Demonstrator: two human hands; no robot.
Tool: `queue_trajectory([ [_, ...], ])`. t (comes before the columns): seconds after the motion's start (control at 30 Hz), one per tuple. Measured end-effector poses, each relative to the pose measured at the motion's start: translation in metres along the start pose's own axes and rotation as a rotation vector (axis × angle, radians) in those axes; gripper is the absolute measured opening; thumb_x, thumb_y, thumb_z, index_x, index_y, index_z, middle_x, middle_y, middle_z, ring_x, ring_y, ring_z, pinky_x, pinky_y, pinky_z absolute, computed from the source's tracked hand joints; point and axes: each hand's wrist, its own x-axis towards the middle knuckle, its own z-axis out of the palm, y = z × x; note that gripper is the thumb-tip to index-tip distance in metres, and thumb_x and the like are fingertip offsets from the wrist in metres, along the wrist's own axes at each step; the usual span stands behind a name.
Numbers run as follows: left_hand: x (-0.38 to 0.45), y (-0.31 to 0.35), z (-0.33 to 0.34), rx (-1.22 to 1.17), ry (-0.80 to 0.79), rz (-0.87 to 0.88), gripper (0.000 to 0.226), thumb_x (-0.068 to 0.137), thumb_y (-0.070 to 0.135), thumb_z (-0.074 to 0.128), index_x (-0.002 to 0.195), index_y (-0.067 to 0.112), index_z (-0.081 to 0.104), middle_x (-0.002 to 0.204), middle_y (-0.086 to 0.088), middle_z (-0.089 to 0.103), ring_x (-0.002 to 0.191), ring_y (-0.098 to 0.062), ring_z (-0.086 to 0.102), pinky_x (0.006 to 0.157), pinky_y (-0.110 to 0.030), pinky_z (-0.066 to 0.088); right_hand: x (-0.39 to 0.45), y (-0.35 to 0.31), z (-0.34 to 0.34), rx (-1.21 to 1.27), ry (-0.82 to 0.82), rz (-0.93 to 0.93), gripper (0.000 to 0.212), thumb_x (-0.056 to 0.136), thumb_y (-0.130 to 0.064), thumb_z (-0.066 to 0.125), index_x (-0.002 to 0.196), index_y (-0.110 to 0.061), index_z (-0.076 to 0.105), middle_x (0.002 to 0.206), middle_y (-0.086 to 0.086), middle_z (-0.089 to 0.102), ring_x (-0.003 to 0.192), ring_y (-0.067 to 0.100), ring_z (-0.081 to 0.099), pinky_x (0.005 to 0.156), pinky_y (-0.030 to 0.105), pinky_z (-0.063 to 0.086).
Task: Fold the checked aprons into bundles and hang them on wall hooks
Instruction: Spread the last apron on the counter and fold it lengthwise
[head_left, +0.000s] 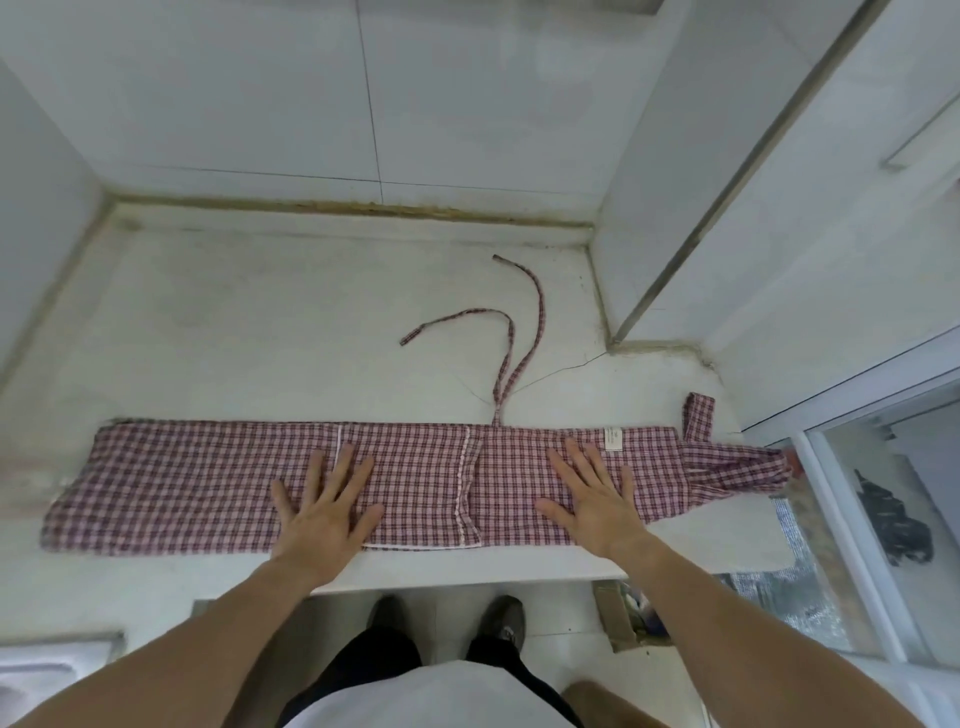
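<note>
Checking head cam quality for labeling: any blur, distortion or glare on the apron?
Head view: wide-angle bend curves the counter edge and walls; light is soft and even, with no glare on the checked apron. The check pattern is sharp at centre around both hands, left and right, and smears toward the apron's left end and the bunched right tip.
</note>
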Motion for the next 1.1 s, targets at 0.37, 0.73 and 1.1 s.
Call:
queue_trajectory([
  [0.37, -0.018, -0.011, -0.012, 0.080, -0.034, 0.207, 0.121, 0.072, 0.097, 0.005, 0.154, 0.012, -0.020, 0.159, -0.017, -0.028, 0.147, -0.037, -0.026, 0.118, -0.061, -0.012, -0.021, -0.072, -0.015, -0.005, 0.164, -0.307, 0.100, 0.085, -0.083, 0.028, 0.159, -0.021, -0.001, 0.165, 0.003, -0.015, 0.151, 0.028, -0.017, 0.121, 0.056, -0.007],
  [0.73, -0.062, 0.019, 0.013, 0.351, -0.069, 0.164, 0.091, 0.103, 0.020, 0.040, 0.138, 0.012, -0.043, 0.148, -0.025, -0.043, 0.140, -0.046, -0.033, 0.114, -0.065, -0.013, -0.059, -0.048, 0.074, -0.262, 0.289, -0.287, 0.085, 0.087, -0.048, 0.060, 0.156, -0.014, 0.025, 0.164, 0.015, 0.017, 0.149, 0.038, 0.018, 0.114, 0.060, 0.017],
  [1.1, -0.052, 0.018, 0.000, 0.040, 0.186, 0.377, 0.067, 0.057, -0.013, 0.083, 0.116, 0.016, 0.072, 0.116, -0.004, 0.072, 0.101, -0.023, 0.071, 0.086, -0.042, 0.059, -0.077, 0.017, 0.024, -0.062, 0.303, -0.263, 0.060, 0.085, 0.012, 0.041, 0.138, -0.012, 0.057, 0.148, 0.005, 0.050, 0.140, 0.027, 0.043, 0.115, 0.044, 0.023],
])
